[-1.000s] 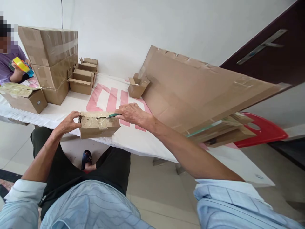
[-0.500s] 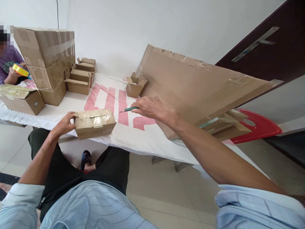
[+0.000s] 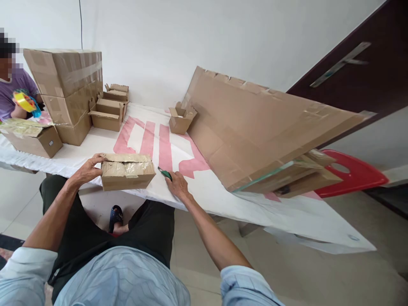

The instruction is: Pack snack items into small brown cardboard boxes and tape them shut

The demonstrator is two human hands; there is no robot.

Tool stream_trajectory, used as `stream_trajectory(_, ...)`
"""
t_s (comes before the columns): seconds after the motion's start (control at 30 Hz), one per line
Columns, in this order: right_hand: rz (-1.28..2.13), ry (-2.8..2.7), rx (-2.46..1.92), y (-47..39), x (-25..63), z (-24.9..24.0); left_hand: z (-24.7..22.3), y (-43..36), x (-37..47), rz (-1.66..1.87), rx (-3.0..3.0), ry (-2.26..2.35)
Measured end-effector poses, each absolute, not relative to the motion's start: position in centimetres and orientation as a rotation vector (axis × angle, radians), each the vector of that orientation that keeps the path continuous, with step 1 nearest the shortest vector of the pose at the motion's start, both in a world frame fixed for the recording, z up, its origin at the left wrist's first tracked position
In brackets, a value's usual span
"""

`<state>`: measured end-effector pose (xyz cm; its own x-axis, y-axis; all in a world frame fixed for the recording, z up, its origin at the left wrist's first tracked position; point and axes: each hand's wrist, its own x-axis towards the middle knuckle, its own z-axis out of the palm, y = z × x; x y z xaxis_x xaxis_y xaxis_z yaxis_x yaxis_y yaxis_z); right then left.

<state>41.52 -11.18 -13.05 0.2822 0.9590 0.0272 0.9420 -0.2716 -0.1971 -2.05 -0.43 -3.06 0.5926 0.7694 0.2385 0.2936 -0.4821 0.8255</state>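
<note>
A pale wall [image 3: 153,42] is rising behind a table [image 3: 207,197] that is wearing a white cloth with red markings. The cardboard box [image 3: 127,182] is resting at the table's near edge, left of centre, its torn, taped top facing up. It is looking light, probably, with fairly stiff walls but a weaker, crumpling top; the shiny tape may be feeling slippery. The ends and lower side walls are offering the firmest hold, while the ragged top edge is likely to bend under a pinch.

The left hand [image 3: 85,172] is gripping the box's left end, fingers bending over the upper corner and thumb lying lower, in a fairly narrow grasp. The right hand [image 3: 178,185] is closing around a green-handled cutter [image 3: 165,173], just beside the box's right end, and is not touching the cardboard. Farther off, a small open box [image 3: 179,123] is standing near a large cardboard sheet [image 3: 248,123], and on the far left a person [image 3: 24,80] is holding yellow tape [image 3: 24,102].
</note>
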Motion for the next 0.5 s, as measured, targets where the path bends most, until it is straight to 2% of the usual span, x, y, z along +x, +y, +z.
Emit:
stream_trajectory(0.3, 0.152, -1.740, -2.306, -11.4, 42.0, -13.0, -3.3, -0.3, -2.4, 0.791, 2.099, 0.812)
stream_trajectory(0.4, 0.143, -1.622, -2.185, -10.8, 42.6, -10.9, -3.6, -0.1, -2.6, 0.770, 2.096, 0.864)
stream_trajectory(0.5, 0.172, -1.654, -1.792, -10.2, 42.8, -6.6, -3.8, 0.1, -2.8, 0.774, 2.141, 0.875)
